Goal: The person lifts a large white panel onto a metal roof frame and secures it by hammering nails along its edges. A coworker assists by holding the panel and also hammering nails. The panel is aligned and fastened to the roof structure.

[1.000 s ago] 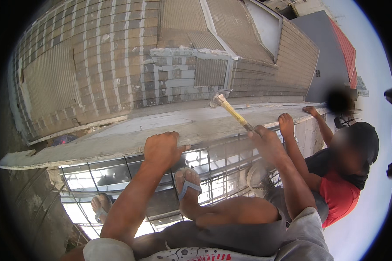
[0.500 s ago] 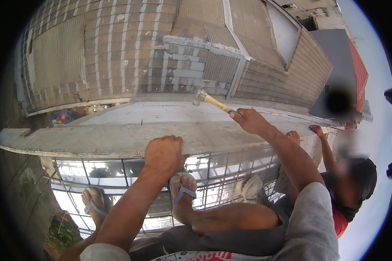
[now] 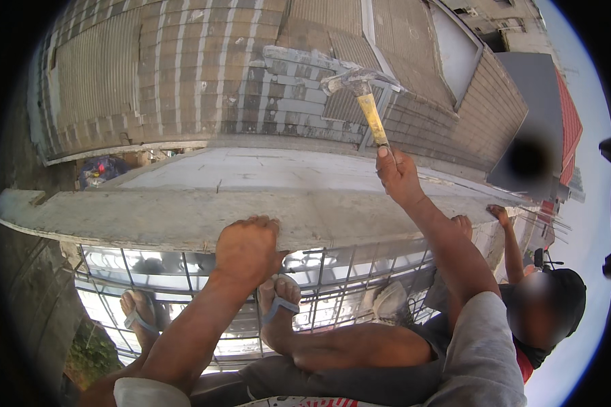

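My right hand (image 3: 399, 175) is closed round the lower handle of a claw hammer (image 3: 371, 117). The hammer is raised, with its yellow handle nearly upright and its worn metal head at the top. Below it runs a long, grey, dusty board (image 3: 149, 216), set along the top of a pale wall. My left hand (image 3: 246, 247) grips the board's near edge, its knuckles on top and its thumb at the edge. The undersides of its fingers are hidden.
My sandalled feet stand on a grid of steel bars (image 3: 190, 271) over shiny sheets. At the right, a co-worker in a black cap (image 3: 570, 292) holds the board's far end. A tiled roof (image 3: 204, 81) lies beyond, and a bundled dark bag (image 3: 102, 171) sits at left.
My right hand has lifted the hammer, which has swung from leaning left to nearly upright. My left hand keeps its hold on the board. The co-worker's head has shifted slightly.
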`<move>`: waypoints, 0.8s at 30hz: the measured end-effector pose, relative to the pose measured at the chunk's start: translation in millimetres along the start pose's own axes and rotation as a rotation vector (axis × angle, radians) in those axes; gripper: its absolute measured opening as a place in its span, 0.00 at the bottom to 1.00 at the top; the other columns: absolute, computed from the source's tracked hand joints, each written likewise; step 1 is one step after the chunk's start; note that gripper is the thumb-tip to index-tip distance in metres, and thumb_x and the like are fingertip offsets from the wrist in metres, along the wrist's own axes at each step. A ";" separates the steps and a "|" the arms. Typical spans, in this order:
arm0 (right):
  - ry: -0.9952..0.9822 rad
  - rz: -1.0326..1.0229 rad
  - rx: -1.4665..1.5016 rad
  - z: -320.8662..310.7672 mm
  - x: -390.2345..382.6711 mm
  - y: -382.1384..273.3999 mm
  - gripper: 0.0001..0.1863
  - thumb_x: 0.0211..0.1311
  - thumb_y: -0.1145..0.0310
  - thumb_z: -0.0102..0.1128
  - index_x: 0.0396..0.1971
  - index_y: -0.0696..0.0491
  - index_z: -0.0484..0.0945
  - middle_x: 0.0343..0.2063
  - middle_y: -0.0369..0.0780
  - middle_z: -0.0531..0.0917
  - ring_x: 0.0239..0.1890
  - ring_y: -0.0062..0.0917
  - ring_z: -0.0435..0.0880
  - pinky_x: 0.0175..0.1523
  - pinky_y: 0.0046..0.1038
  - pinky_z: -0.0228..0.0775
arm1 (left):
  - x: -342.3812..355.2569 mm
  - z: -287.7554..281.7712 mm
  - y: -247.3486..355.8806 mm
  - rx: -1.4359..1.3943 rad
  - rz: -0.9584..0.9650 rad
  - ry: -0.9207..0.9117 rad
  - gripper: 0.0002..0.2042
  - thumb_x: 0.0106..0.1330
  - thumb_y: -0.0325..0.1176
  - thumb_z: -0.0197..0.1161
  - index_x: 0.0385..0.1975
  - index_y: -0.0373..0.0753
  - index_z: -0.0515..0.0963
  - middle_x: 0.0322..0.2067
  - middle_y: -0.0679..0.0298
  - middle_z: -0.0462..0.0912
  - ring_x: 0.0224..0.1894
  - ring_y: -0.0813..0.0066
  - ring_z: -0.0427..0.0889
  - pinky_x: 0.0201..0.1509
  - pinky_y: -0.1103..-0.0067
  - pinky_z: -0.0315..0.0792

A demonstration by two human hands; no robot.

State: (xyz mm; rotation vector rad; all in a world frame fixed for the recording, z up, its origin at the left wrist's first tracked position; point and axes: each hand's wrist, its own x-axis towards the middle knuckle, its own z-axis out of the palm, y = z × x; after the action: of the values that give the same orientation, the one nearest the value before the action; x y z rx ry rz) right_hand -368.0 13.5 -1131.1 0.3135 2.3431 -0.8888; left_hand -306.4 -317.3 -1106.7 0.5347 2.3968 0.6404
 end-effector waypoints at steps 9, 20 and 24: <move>-0.158 -0.031 -0.448 -11.0 15.7 -2.1 0.37 0.73 0.39 0.41 0.34 0.61 0.82 0.24 0.48 0.84 0.32 0.45 0.84 0.39 0.45 0.73 | -0.6 3.0 -2.2 0.012 0.011 0.011 0.26 0.48 0.45 0.77 0.46 0.36 0.83 0.47 0.54 0.86 0.52 0.64 0.84 0.55 0.73 0.78; -0.270 -0.021 -0.705 2.6 6.2 4.5 0.35 0.72 0.39 0.45 0.33 0.60 0.82 0.25 0.48 0.85 0.31 0.44 0.85 0.38 0.44 0.74 | -3.9 5.4 -2.7 0.010 0.018 0.033 0.26 0.46 0.43 0.77 0.45 0.37 0.83 0.46 0.55 0.86 0.51 0.64 0.85 0.56 0.72 0.77; -0.103 -0.048 -0.375 -14.5 12.2 4.3 0.34 0.72 0.39 0.45 0.34 0.59 0.82 0.23 0.46 0.85 0.31 0.44 0.85 0.40 0.43 0.76 | -2.6 7.6 -3.0 0.004 0.018 0.069 0.25 0.46 0.42 0.77 0.44 0.37 0.83 0.46 0.54 0.86 0.51 0.64 0.85 0.56 0.72 0.77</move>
State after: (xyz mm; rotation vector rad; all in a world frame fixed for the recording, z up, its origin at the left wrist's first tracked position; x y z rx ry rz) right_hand -382.5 26.5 -1132.3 0.0553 2.3672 -0.4579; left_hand -300.4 -318.6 -1112.6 0.5444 2.4611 0.6718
